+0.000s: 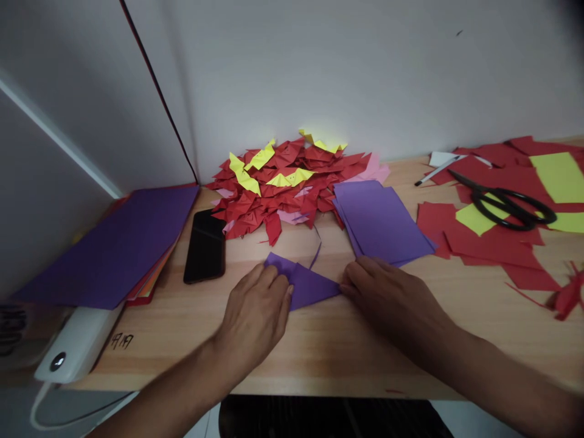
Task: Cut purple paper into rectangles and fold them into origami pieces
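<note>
A folded piece of purple paper point(311, 288) lies on the wooden table between my two hands. My left hand point(259, 298) presses on its left part, fingers curled and closed on it. At the paper's right tip, my right hand point(381, 292) pinches the pointed corner; its fingertips are partly hidden. Just beyond my right hand is a stack of purple paper sheets point(383, 219). A thin purple strip point(317, 248) curls on the table behind the folded paper.
Folded red and yellow paper shapes point(283, 194) are heaped by the wall. A black phone point(205, 246) and large coloured sheets point(123, 243) on a white power strip point(82, 344) lie left. Scissors point(506, 207), a pen point(438, 170) and red paper pieces point(493, 243) lie right.
</note>
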`<action>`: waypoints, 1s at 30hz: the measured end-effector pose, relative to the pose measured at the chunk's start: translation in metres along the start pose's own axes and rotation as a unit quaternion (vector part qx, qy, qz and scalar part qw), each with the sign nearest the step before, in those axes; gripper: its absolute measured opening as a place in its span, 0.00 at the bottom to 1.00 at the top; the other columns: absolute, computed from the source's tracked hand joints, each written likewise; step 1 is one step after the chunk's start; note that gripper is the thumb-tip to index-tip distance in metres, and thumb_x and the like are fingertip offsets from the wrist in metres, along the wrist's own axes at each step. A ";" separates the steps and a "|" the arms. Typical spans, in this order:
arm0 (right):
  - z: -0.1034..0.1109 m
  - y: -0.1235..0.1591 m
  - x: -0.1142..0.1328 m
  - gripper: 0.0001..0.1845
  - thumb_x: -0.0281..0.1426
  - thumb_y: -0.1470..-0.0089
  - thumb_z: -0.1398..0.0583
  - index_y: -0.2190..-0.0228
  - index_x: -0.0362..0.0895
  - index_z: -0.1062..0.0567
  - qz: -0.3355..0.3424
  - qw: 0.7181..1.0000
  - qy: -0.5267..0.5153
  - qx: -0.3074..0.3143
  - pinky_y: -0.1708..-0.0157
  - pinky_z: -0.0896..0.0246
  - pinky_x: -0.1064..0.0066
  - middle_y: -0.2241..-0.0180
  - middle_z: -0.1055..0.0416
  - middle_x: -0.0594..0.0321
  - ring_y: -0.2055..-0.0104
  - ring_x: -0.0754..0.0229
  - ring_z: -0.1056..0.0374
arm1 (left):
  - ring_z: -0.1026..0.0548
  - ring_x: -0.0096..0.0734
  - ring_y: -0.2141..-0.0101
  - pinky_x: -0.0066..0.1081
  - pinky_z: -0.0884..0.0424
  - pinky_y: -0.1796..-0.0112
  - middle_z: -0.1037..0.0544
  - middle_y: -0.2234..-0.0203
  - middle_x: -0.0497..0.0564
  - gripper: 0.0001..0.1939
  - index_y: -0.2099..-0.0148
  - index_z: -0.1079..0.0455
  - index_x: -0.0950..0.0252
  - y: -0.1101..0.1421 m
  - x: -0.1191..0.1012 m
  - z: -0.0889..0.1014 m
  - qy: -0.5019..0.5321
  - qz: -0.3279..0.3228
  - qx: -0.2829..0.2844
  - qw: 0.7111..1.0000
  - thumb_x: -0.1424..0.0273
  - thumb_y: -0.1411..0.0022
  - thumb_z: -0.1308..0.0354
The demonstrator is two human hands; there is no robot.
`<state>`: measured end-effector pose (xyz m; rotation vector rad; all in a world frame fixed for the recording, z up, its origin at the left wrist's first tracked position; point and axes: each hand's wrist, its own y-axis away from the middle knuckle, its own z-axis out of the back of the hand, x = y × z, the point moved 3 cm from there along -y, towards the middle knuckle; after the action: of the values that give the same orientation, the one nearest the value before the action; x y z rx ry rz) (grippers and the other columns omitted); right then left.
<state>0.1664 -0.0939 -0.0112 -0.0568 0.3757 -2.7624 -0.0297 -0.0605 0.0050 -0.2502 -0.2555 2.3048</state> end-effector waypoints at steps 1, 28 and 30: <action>0.001 -0.001 0.000 0.08 0.28 0.42 0.39 0.73 0.45 0.31 -0.001 1.000 0.000 0.000 0.72 0.42 0.67 0.74 0.31 0.63 0.70 0.55 0.30 | 0.36 0.35 0.70 0.36 0.34 0.66 0.34 0.75 0.50 0.11 0.71 0.36 0.64 0.000 -0.001 0.000 -0.013 -0.003 0.000 1.000 0.76 0.35 0.51; 0.015 0.024 0.028 0.19 0.26 0.36 0.51 0.46 0.39 0.31 0.084 0.991 -0.049 -0.088 0.48 0.41 0.61 0.45 0.29 0.55 0.43 0.55 0.35 | 0.31 0.41 0.67 0.37 0.30 0.69 0.31 0.71 0.52 0.08 0.68 0.34 0.64 0.002 -0.005 -0.006 -0.098 0.002 0.054 0.994 0.80 0.39 0.49; 0.011 0.030 0.042 0.20 0.27 0.35 0.51 0.44 0.39 0.31 0.107 0.990 -0.053 -0.077 0.43 0.44 0.60 0.41 0.32 0.56 0.39 0.56 0.39 | 0.31 0.41 0.66 0.37 0.30 0.69 0.30 0.71 0.52 0.07 0.67 0.34 0.64 0.002 -0.005 -0.006 -0.097 0.002 0.056 0.994 0.80 0.40 0.49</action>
<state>0.1380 -0.1381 -0.0085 -0.1885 0.5329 -2.5029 -0.0263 -0.0654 -0.0010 0.0311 -0.2219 2.3402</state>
